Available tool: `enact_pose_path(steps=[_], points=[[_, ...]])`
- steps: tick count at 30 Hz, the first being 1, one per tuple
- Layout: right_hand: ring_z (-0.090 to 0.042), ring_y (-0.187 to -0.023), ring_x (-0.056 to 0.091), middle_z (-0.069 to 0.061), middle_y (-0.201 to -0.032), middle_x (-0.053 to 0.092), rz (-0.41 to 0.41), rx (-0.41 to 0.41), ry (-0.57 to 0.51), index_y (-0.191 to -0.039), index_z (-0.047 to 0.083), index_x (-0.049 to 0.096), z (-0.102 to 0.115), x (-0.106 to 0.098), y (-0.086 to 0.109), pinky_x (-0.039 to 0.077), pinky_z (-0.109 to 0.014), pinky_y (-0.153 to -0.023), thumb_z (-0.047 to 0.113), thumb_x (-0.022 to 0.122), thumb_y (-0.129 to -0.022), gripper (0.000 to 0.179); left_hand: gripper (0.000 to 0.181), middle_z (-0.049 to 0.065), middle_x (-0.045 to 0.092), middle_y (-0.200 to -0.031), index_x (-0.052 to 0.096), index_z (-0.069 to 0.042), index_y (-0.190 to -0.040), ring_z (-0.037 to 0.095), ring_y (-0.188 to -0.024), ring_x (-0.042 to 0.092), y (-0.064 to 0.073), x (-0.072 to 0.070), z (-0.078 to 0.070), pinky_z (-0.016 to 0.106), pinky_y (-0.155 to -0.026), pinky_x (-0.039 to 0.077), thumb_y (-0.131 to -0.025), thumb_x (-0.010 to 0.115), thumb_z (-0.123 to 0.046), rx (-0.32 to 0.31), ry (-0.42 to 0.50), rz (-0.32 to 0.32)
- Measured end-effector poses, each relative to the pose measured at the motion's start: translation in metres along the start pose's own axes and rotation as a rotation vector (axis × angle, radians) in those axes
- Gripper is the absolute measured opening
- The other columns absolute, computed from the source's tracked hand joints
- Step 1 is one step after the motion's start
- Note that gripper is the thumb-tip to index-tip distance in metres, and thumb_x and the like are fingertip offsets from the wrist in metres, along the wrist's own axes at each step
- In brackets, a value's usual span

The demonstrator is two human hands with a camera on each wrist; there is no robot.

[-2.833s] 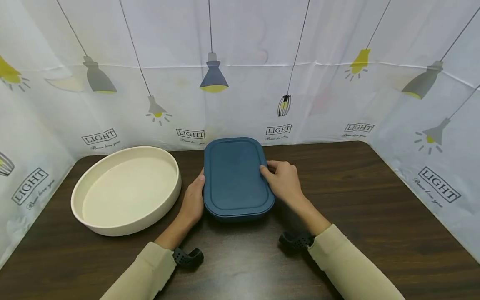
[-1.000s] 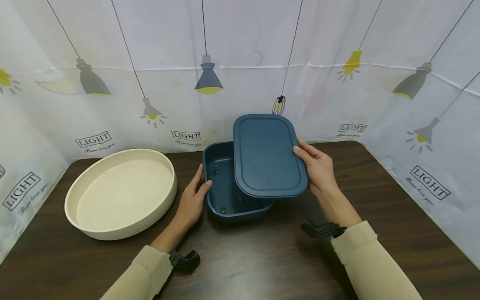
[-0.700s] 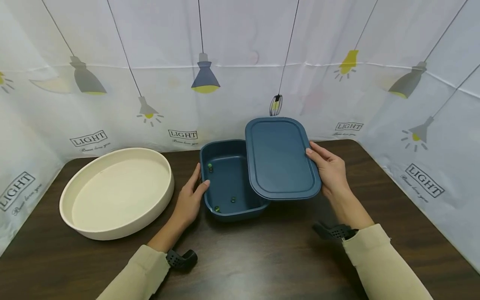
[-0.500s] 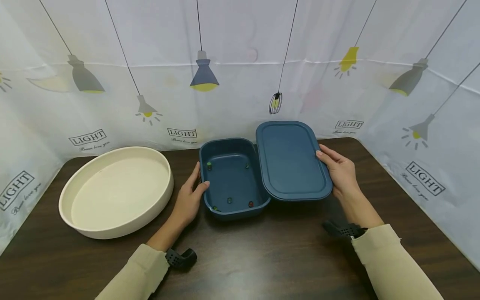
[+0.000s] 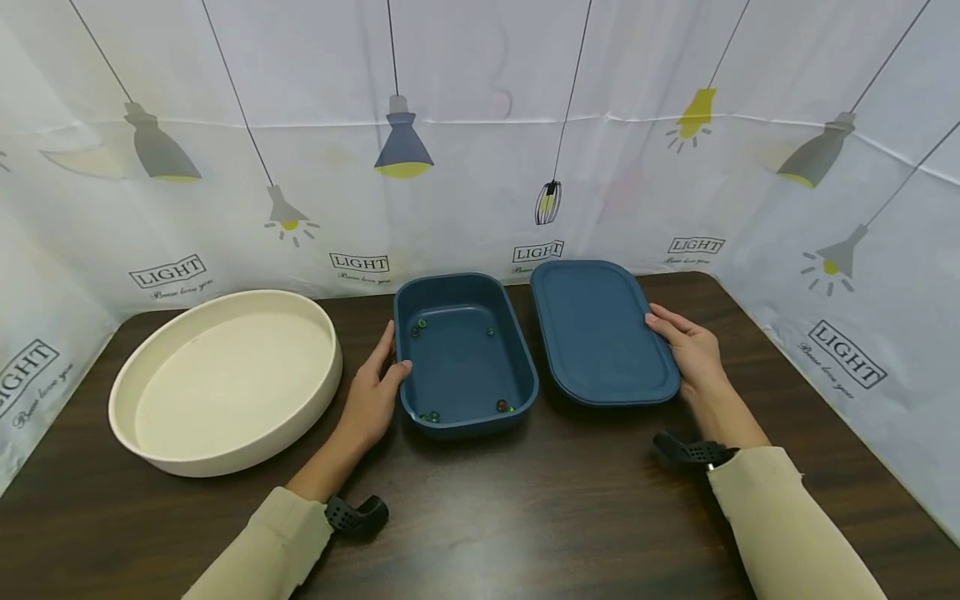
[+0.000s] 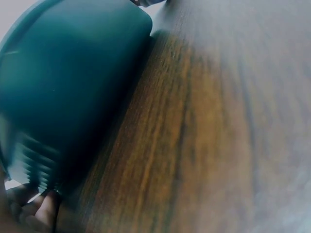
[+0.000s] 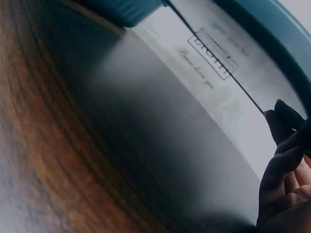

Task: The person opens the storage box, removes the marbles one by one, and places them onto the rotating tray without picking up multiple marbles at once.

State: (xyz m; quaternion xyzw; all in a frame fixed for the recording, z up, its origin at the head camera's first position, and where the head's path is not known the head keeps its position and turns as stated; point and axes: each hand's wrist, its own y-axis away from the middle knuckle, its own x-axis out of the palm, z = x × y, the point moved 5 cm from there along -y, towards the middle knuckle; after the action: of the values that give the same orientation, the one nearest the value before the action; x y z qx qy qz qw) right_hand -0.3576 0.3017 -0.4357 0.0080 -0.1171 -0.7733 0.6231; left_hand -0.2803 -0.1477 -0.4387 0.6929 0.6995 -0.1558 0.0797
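A blue rectangular food container (image 5: 468, 358) stands uncovered on the dark wooden table. Several small glass marbles (image 5: 501, 406) lie near its corners, mostly green, with a reddish one at the front right. My left hand (image 5: 369, 398) holds the container's left side, thumb over the rim. In the left wrist view the container's wall (image 6: 73, 82) looms large, with fingertips (image 6: 46, 208) against it. To the right, my right hand (image 5: 692, 354) pinches the flat blue lid (image 5: 603, 333) by its right edge. The right wrist view shows the lid's underside edge (image 7: 277, 43) raised above the table.
A large round cream tray (image 5: 225, 379) with a low wall stands left of the container. Behind the table (image 5: 517, 517) hangs a white curtain (image 5: 465, 200) printed with lamps. Dark straps (image 5: 356, 517) sit on both wrists.
My right hand has lifted the lid off the container, carried it right and lowered it beside the container. Marbles inside are now exposed and have rolled about. My left hand stays at the container's left side.
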Motion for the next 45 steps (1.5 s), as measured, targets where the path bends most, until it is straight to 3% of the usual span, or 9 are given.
enact_pose_path(steps=[13, 17, 19, 23, 26, 29, 33, 39, 45], points=[[0.004, -0.08, 0.069, 0.025, -0.1, 0.066, 0.034, -0.064, 0.237, -0.143, 0.011, 0.059, -0.001, 0.003, 0.002, 0.057, -0.016, -0.068, 0.033, 0.079, -0.087, 0.064, 0.066, 0.003, 0.035, -0.165, 0.02, -0.033, -0.162, 0.023, -0.153, 0.029, 0.0, -0.001, 0.002, 0.052, -0.123, 0.027, -0.102, 0.049, -0.031, -0.006, -0.036, -0.008], [0.007, -0.083, 0.067, 0.015, -0.113, 0.07, 0.047, -0.103, 0.392, -0.145, 0.008, 0.056, -0.001, 0.006, 0.003, 0.056, -0.013, -0.07, 0.039, 0.074, -0.09, 0.065, 0.068, 0.004, 0.043, -0.161, 0.022, -0.032, -0.162, 0.023, -0.147, 0.041, 0.0, -0.002, 0.001, 0.049, -0.118, 0.038, -0.102, 0.053, -0.034, 0.008, -0.053, -0.023], [0.002, -0.092, 0.067, 0.001, -0.128, 0.069, 0.058, -0.141, 0.527, -0.145, 0.01, 0.056, 0.0, 0.007, 0.005, 0.055, -0.012, -0.072, 0.043, 0.07, -0.093, 0.064, 0.07, 0.006, 0.048, -0.157, 0.024, -0.029, -0.162, 0.023, -0.14, 0.051, 0.001, -0.002, -0.002, 0.048, -0.111, 0.046, -0.101, 0.056, -0.033, 0.02, -0.062, -0.037], [-0.028, -0.109, 0.069, -0.022, -0.145, 0.057, 0.065, -0.258, 0.842, -0.143, 0.013, 0.059, 0.002, 0.01, 0.006, 0.058, -0.023, -0.076, 0.049, 0.061, -0.097, 0.058, 0.069, 0.003, 0.06, -0.146, 0.03, -0.026, -0.16, 0.02, -0.11, 0.07, 0.002, -0.005, -0.006, 0.039, -0.089, 0.057, -0.098, 0.058, -0.031, 0.035, -0.165, -0.094], [-0.041, -0.104, 0.07, -0.028, -0.132, 0.065, 0.037, -0.365, 1.001, -0.138, 0.011, 0.063, 0.006, 0.012, 0.008, 0.059, -0.037, -0.073, 0.045, 0.06, -0.099, 0.052, 0.066, -0.001, 0.067, -0.132, 0.034, -0.026, -0.159, 0.017, -0.081, 0.066, 0.003, -0.006, -0.009, 0.033, -0.07, 0.05, -0.097, 0.056, -0.033, 0.02, -0.264, -0.131], [-0.032, -0.072, 0.071, -0.024, -0.099, 0.077, 0.001, -0.461, 1.1, -0.135, 0.006, 0.066, 0.011, 0.015, 0.011, 0.054, -0.037, -0.062, 0.039, 0.061, -0.099, 0.048, 0.065, -0.001, 0.069, -0.124, 0.034, -0.027, -0.159, 0.018, -0.063, 0.054, 0.003, -0.006, -0.012, 0.032, -0.06, 0.042, -0.097, 0.055, -0.034, 0.001, -0.295, -0.13], [-0.018, -0.056, 0.059, -0.015, -0.073, 0.072, -0.021, -0.522, 1.181, -0.132, 0.001, 0.066, 0.016, 0.02, 0.017, 0.044, -0.031, -0.053, 0.033, 0.062, -0.099, 0.046, 0.065, 0.002, 0.068, -0.132, 0.033, -0.026, -0.159, 0.017, -0.055, 0.05, 0.003, -0.006, -0.013, 0.032, -0.056, 0.04, -0.097, 0.054, -0.032, -0.012, -0.296, -0.115], [-0.028, -0.065, 0.066, -0.021, -0.09, 0.075, -0.057, -0.535, 1.271, -0.126, 0.0, 0.069, 0.019, 0.023, 0.025, 0.048, -0.035, -0.051, 0.029, 0.065, -0.097, 0.042, 0.065, 0.002, 0.066, -0.138, 0.035, -0.026, -0.159, 0.015, -0.058, 0.055, 0.003, -0.006, -0.014, 0.032, -0.059, 0.041, -0.097, 0.054, -0.033, -0.025, -0.316, -0.115], [-0.026, -0.061, 0.062, -0.02, -0.094, 0.076, -0.086, -0.513, 1.308, -0.121, 0.001, 0.072, 0.018, 0.02, 0.022, 0.042, -0.032, -0.045, 0.025, 0.062, -0.096, 0.035, 0.065, 0.001, 0.07, -0.127, 0.035, -0.029, -0.158, 0.015, -0.061, 0.056, 0.004, -0.008, -0.015, 0.033, -0.062, 0.041, -0.097, 0.055, -0.033, -0.035, -0.306, -0.125]])
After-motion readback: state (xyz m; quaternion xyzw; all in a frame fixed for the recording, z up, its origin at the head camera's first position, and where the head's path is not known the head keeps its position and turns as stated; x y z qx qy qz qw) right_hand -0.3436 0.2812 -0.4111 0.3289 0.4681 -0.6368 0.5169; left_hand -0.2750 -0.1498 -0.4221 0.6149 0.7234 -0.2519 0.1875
